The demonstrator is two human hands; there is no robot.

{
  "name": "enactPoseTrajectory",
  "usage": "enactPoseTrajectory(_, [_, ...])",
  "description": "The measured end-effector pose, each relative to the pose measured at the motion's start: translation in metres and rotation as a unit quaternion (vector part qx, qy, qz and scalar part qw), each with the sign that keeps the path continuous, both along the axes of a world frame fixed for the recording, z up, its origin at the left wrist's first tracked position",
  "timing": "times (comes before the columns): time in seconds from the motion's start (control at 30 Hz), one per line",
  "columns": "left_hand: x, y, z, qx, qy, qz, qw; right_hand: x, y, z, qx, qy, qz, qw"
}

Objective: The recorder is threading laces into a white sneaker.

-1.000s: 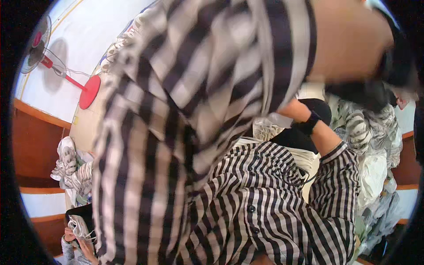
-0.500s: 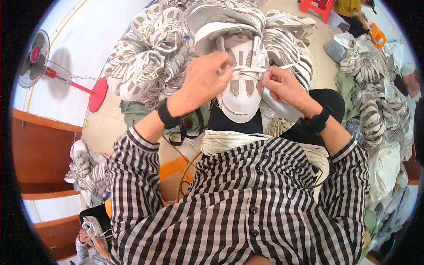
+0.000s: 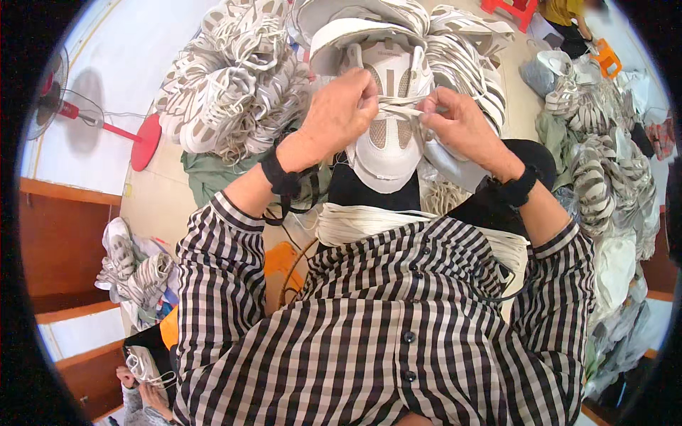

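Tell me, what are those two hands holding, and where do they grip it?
Both pinch the white lace across a white shoe: left hand at its left end, right hand at its right.

Bright, even daylight fills the scene, seemingly from above and to the right, since the standing fan (image 3: 53,92) throws a soft grey shadow leftward onto the pale floor (image 3: 142,35). The white shoe (image 3: 387,121) between the hands is well lit, nearly washed out on its pale panels. A heavy black vignette rings the frame, and straight edges like the wooden ledge (image 3: 64,192) bow near the rim. The centre is sharp; the far corners smear and soften.
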State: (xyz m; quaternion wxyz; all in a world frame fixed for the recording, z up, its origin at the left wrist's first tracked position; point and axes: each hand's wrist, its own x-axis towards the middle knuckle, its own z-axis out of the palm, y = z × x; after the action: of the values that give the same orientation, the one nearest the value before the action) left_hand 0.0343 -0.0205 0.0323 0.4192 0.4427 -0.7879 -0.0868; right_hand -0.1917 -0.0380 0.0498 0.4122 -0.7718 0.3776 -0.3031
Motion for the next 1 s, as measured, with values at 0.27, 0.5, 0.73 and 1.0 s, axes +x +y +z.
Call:
enactPoseTrajectory(0.27, [0.028,-0.009,0.009,0.016,-0.08,-0.029,0.996,-0.014,-0.016,0.026,0.024,0.079,0.011,0.996])
enactPoseTrajectory(0.5, [0.101,0.021,-0.001,0.002,-0.176,0.103,0.979,-0.041,-0.024,0.035,-0.071,0.149,0.007,0.986])
enactPoseTrajectory(0.73, [0.168,0.037,-0.006,-0.034,-0.236,0.225,0.945,-0.025,-0.02,0.037,0.076,0.103,0.1,0.987])
enactPoseTrajectory(1.0, [0.248,0.034,-0.004,-0.041,-0.291,0.325,0.899,0.002,-0.028,0.023,0.115,0.049,0.119,0.985])
